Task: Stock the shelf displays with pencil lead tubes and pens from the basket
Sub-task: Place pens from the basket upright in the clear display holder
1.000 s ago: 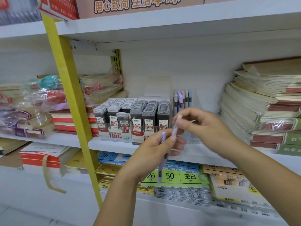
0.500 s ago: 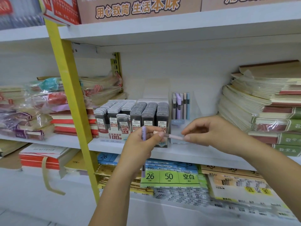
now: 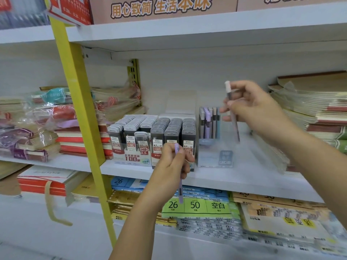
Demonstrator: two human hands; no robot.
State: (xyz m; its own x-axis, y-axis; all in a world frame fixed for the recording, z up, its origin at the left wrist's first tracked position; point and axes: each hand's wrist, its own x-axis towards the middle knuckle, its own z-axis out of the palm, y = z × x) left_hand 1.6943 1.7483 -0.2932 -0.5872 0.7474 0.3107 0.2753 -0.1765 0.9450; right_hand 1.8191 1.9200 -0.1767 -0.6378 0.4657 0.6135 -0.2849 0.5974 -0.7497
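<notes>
My right hand (image 3: 257,107) holds a pale pink pen (image 3: 232,113) nearly upright, cap up, just right of the clear pen display (image 3: 216,158), where several pens (image 3: 208,121) stand at the back. My left hand (image 3: 171,169) grips a purple pen (image 3: 179,186) pointing down, in front of the pencil lead tube display (image 3: 150,136). That display is packed with rows of grey tubes. The basket is out of view.
Stacks of notebooks (image 3: 309,109) fill the shelf's right side, wrapped notebooks (image 3: 37,124) the left. A yellow upright post (image 3: 78,109) stands left of the lead display. The shelf below holds label packs (image 3: 195,205). The white shelf edge (image 3: 234,182) runs under both hands.
My right hand took the pink pen from my left hand and lifted it up and right, turning it from level to upright. My left hand stays low with the purple pen.
</notes>
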